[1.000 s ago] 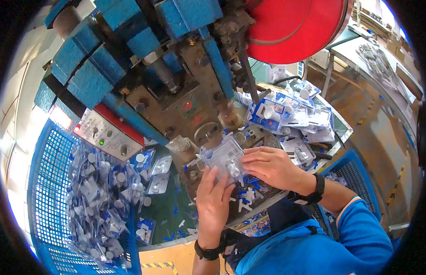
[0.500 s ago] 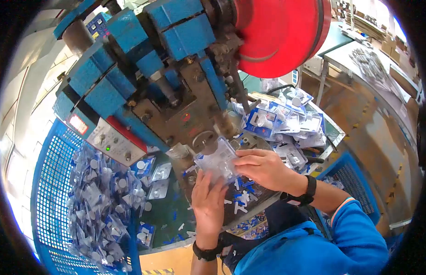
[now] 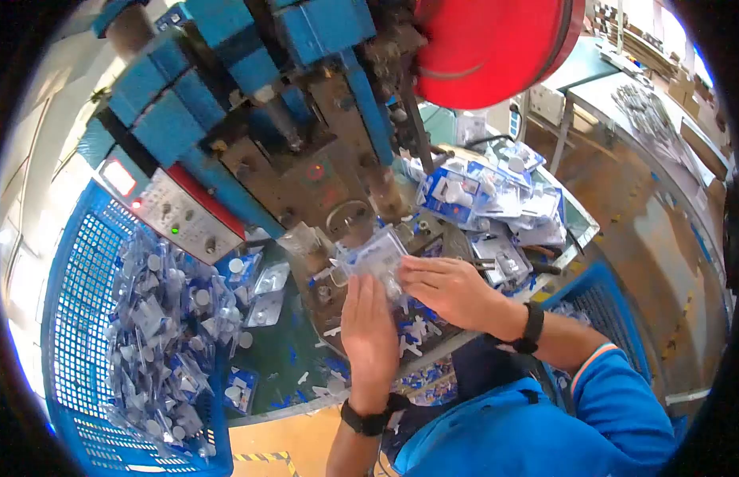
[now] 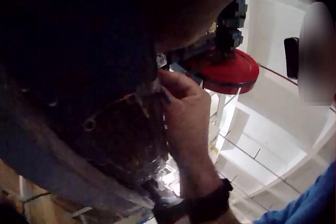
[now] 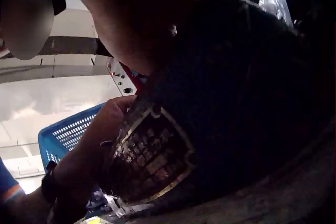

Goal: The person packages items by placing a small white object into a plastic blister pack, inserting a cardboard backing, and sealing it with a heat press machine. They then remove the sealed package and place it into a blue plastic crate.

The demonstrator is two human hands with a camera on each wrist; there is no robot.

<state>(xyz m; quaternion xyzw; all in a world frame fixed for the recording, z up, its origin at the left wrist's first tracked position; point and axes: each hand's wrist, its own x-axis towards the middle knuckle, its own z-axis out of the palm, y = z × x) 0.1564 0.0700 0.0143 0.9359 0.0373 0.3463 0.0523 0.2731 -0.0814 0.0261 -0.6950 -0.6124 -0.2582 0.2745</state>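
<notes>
A clear plastic blister pack (image 3: pixel 377 258) with a printed card lies at the press bed, under the machine's tooling. My left hand (image 3: pixel 369 326) rests its straight fingers on the pack's near side. From the right, my right hand (image 3: pixel 449 290) pinches the pack's edge, fingers extended over it. The left wrist view shows the right hand (image 4: pixel 186 113) with thumb and fingertips close together at the bed. Seen from the right wrist, the left hand (image 5: pixel 113 116) reaches to the machine's other side, its fingertips hidden.
A blue press (image 3: pixel 306 159) with a red wheel (image 3: pixel 497 48) stands in front. At left, a blue basket (image 3: pixel 75 278) holds many packs; beside it is a control box (image 3: pixel 183 215). More packs (image 3: pixel 497 195) are heaped at right. Plastic scraps (image 3: pixel 413 334) litter the bed.
The left hand's fingers have drawn together and lie straighter on the pack. The right hand stays at the pack's right edge. A red light now shows on the control box.
</notes>
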